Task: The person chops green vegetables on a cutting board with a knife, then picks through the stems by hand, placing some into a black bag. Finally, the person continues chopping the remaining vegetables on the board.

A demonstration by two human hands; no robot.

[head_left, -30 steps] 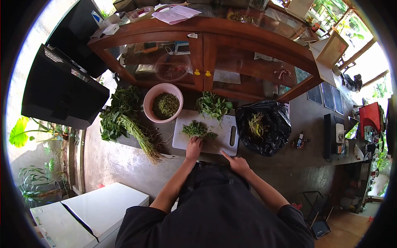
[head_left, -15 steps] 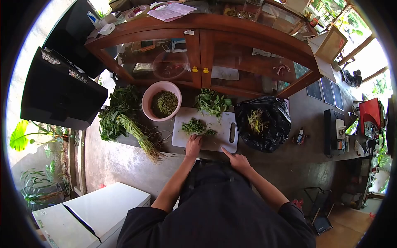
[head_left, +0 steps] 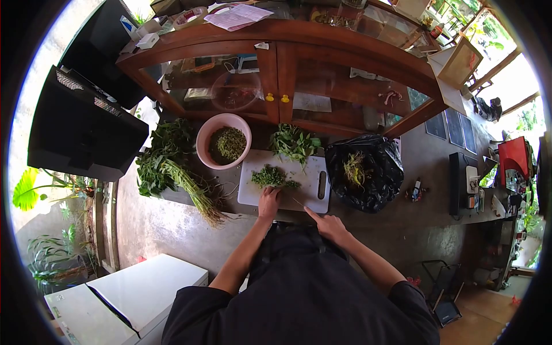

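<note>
Both forearms angle inward from the near side, elbows spread wide! Here's the left forearm [head_left: 245,248], slanting far and to the right, and the left hand [head_left: 269,202] lies back uppermost, fingers bunched together. Over on the right, the right forearm [head_left: 370,262] reaches far and leftward; the right hand [head_left: 330,225] sits slightly nearer, fingers curled, index finger [head_left: 311,214] stretched far-left.

Right hand [head_left: 331,226] shifted slightly left; apparent knife blade [head_left: 297,202] now showing more clearly
</note>
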